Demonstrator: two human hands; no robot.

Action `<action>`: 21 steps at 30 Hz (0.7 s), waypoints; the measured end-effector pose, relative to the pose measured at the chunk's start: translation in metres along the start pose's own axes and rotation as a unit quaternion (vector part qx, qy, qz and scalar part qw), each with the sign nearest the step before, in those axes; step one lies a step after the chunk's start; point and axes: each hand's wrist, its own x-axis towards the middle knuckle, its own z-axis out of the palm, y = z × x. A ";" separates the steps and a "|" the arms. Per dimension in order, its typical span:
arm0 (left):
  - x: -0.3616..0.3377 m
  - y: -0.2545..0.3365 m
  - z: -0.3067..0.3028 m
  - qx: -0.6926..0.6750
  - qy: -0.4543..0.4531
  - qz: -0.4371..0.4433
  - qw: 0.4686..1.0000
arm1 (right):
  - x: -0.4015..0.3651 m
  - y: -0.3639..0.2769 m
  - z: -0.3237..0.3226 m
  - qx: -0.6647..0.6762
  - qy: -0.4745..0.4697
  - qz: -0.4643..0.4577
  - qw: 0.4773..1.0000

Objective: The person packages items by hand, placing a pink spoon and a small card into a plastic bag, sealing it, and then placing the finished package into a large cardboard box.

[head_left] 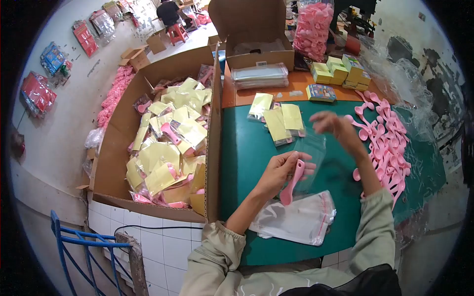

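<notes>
My left hand [284, 170] is closed on a pink plastic spoon [292, 186], pinched near the hole in its handle, bowl hanging down. A clear plastic bag [316, 148] spreads beside and behind those fingers. My right hand [337, 130], blurred, is raised above the table, fingers bent and apart, with nothing visible in it. Below the left hand lies a stack of clear bags [296, 219]. Beyond the hands are several packets with yellow cards [276, 123]. Close to my right forearm is a heap of pink spoons [387, 143].
A large carton [212, 148] full of yellow-card packets stands at the left edge of the green table [242, 172]. Small boxes [340, 71], bundled bags [259, 75] and an open box [259, 59] sit at the back. A person [169, 14] sits far off.
</notes>
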 end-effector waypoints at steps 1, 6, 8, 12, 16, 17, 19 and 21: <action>0.003 -0.003 -0.009 -0.049 -0.007 -0.008 0.999 | 0.024 0.016 -0.024 -0.069 0.055 0.048 0.995; 0.038 -0.035 -0.035 -0.116 -0.009 -0.053 0.992 | 0.084 0.158 -0.147 -0.517 0.292 0.109 0.797; 0.040 -0.034 -0.038 -0.117 -0.030 -0.063 0.991 | 0.096 0.172 -0.154 -0.535 0.302 0.156 0.774; 0.040 -0.031 -0.039 -0.120 -0.050 -0.094 0.987 | 0.095 0.145 -0.133 -0.500 0.335 0.120 0.790; 0.039 -0.030 -0.039 -0.116 -0.058 -0.097 0.987 | 0.094 0.136 -0.126 -0.512 0.375 0.076 0.770; 0.038 -0.028 -0.037 -0.112 -0.055 -0.098 0.987 | 0.095 0.133 -0.128 -0.515 0.374 0.078 0.767; 0.038 -0.028 -0.037 -0.099 -0.061 -0.093 0.989 | 0.094 0.135 -0.130 -0.541 0.370 0.029 0.754; 0.036 -0.025 -0.036 -0.091 -0.063 -0.091 0.990 | 0.091 0.129 -0.124 -0.559 0.358 0.002 0.748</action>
